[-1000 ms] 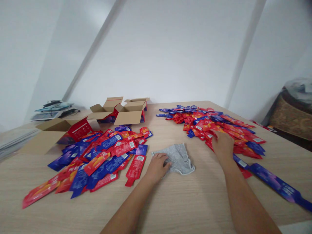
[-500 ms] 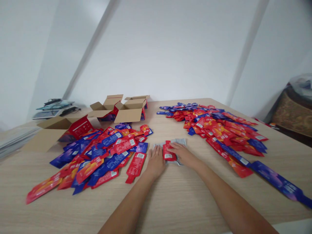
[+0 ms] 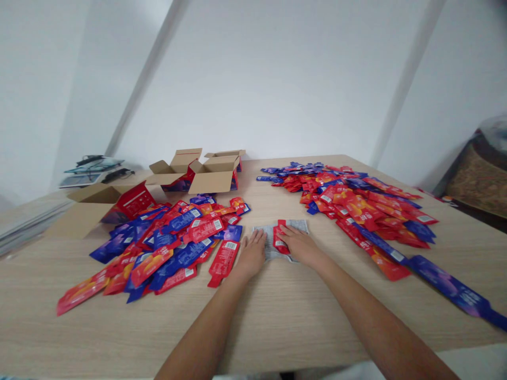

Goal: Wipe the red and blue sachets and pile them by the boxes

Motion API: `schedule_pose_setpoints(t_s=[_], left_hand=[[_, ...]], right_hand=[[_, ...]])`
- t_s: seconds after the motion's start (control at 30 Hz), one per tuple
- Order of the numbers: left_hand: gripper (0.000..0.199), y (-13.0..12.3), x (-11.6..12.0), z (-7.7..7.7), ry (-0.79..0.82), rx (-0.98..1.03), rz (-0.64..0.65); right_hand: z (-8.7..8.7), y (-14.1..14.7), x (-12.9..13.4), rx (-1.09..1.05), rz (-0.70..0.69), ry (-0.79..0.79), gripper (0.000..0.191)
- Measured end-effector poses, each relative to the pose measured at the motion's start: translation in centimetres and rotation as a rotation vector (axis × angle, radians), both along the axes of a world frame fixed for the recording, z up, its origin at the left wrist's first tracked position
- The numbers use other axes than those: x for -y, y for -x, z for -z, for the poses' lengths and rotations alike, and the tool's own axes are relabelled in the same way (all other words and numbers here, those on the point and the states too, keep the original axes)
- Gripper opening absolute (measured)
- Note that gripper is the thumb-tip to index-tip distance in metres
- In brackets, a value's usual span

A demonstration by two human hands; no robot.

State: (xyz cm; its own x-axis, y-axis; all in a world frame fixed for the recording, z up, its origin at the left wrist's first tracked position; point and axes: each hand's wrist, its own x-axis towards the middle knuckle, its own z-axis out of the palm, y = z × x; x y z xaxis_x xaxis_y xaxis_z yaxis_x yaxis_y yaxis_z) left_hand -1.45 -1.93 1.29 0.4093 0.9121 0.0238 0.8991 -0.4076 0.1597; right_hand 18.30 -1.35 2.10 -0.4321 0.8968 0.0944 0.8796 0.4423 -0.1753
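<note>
"Where is the small red plastic packet point(image 3: 279, 245)?"

"On the grey fabric cloth point(image 3: 270, 252), under the fingers of the person's right hand point(image 3: 300, 246); part of it shows to the left of them."

"Is that hand closed around it?"

"No, it lies flat and open, fingers extended over the packet."

"And the left hand point(image 3: 253, 255)?"

"Open and flat too, fingertips at the cloth's left edge, apart from the packet."

"What lies about them on the pale wooden table point(image 3: 293, 316)?"

"A heap of red and blue plastic sachets point(image 3: 170, 248) to the left, near open brown cardboard boxes point(image 3: 212, 180), and a larger red-and-blue sachet pile point(image 3: 356, 208) to the right."
</note>
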Motion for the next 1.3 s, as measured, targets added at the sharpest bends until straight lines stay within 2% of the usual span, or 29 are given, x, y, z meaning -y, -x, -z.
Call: schedule_pose_setpoints(t_s=[0.23, 0.33, 0.4, 0.47, 0.57, 0.63, 0.7, 0.77, 0.83, 0.97, 1.07, 1.17, 1.3], left_hand=[[0.055, 0.0, 0.0, 0.3, -0.020, -0.003, -0.003], [0.056, 0.0, -0.1, 0.5, -0.030, 0.003, -0.007], [0.056, 0.0, -0.2, 0.6, -0.037, 0.007, -0.010], [0.056, -0.1, -0.1, 0.5, -0.035, 0.010, -0.007], [0.056, -0.2, 0.0, 0.3, -0.030, 0.023, -0.004], [0.055, -0.3, 0.0, 0.3, -0.026, 0.032, -0.008], [0.054, -0.3, 0.0, 0.3, -0.021, 0.036, -0.011], [0.055, -0.3, 0.0, 0.3, -0.016, 0.032, -0.008], [0.056, -0.3, 0.0, 0.3, -0.017, 0.026, -0.004], [0.056, -0.3, 0.1, 0.4, -0.033, 0.022, -0.004], [0.056, -0.3, 0.1, 0.5, -0.035, 0.015, -0.006], [0.057, -0.3, 0.1, 0.5, -0.031, 0.005, -0.006], [0.053, -0.3, 0.0, 0.5, -0.044, 0.005, -0.012]], right_hand=[[-1.2, -1.6, 0.3, 0.075, 0.191, -0.072, 0.039], [-1.5, -0.4, 0.8, 0.029, 0.217, -0.137, 0.038], [-1.3, 1.0, 1.2, -0.013, 0.206, -0.152, 0.045], [-1.0, 2.2, 1.5, -0.025, 0.200, -0.127, 0.057], [-0.7, 2.5, 1.3, -0.064, 0.209, -0.076, 0.057], [-0.6, 1.7, 0.6, -0.196, 0.259, -0.070, 0.057], [-0.3, 0.7, -0.2, -0.426, 0.315, -0.069, 0.056], [0.2, 0.1, -0.9, -0.657, 0.321, -0.033, 0.055], [1.0, 0.2, -1.2, -0.737, 0.295, -0.005, 0.054], [1.9, 1.8, -0.6, -0.438, 0.104, -0.088, 0.044], [1.6, 2.6, 0.3, -0.216, -0.033, -0.061, 0.041], [0.8, 2.2, 0.7, -0.051, -0.006, -0.050, 0.043], [0.2, 0.1, 0.2, 0.102, 0.171, -0.068, 0.045]])
